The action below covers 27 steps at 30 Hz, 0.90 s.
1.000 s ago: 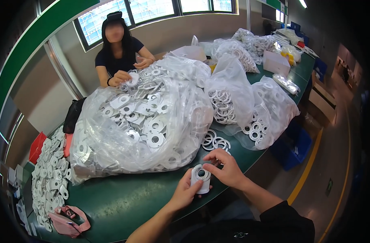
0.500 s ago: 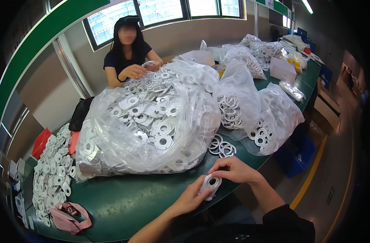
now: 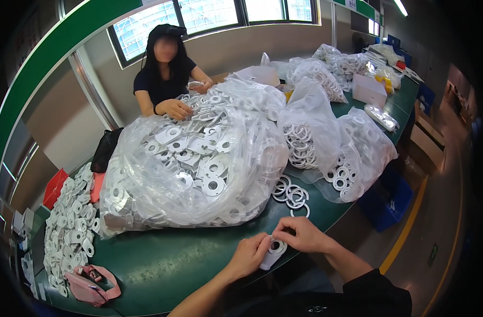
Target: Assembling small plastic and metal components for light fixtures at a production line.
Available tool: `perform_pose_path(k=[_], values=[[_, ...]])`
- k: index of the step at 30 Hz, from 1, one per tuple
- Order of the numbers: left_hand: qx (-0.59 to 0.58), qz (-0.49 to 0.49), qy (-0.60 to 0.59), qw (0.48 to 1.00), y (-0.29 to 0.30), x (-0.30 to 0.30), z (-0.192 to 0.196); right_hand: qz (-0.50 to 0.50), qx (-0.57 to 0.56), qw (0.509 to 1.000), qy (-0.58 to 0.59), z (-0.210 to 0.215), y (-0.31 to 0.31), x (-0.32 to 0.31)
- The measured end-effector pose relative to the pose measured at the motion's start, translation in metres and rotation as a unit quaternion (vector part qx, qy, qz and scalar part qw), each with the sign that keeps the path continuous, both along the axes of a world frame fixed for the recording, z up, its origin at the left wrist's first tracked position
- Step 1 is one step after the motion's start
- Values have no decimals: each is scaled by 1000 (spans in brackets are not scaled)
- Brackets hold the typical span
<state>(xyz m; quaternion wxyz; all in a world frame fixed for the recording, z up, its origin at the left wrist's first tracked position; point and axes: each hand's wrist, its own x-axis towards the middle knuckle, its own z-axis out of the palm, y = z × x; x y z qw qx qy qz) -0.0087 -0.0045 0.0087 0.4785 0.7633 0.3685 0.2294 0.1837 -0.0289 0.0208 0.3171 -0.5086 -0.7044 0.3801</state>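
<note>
A flat white plastic part (image 3: 271, 260) with a round hole and a ring-shaped rim is held over the near edge of the green table. My left hand (image 3: 249, 255) grips it from the left, its thumb lying along the upper edge. The fingers of my right hand (image 3: 303, 234) are closed in a pinch at the top of the same part, covering some of its rim. Several loose white rings (image 3: 297, 196) lie on the table just beyond my right hand. Left of them bulges a big clear plastic bag (image 3: 236, 158) full of similar white parts.
Across the table a co-worker (image 3: 167, 79) handles white parts from the big bag. Smaller bags of rings (image 3: 300, 145) stand on the right. A heap of white parts (image 3: 69, 227) and a pink pouch (image 3: 93, 285) lie left. A blue bin (image 3: 387, 201) sits below the table.
My right fingers have shifted to the part's top edge, and more of its flat body shows. The co-worker's hands have moved apart, one lowered onto the pile.
</note>
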Motion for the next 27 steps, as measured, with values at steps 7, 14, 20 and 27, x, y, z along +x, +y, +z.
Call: perform_pose_path(k=[7,14,20,27], values=[[-116,89,-312,939,-10,18,-3,-102,-30,929,353,-21,12,-15],[-159,87,-229,956,8,3,-10,-80,9,968,237,-22,10,-18],[-53,28,-101,993,12,-7,-9,-16,76,986,148,-19,10,-14],[133,68,24,989,12,-6,3,-27,109,989,101,-23,8,-15]])
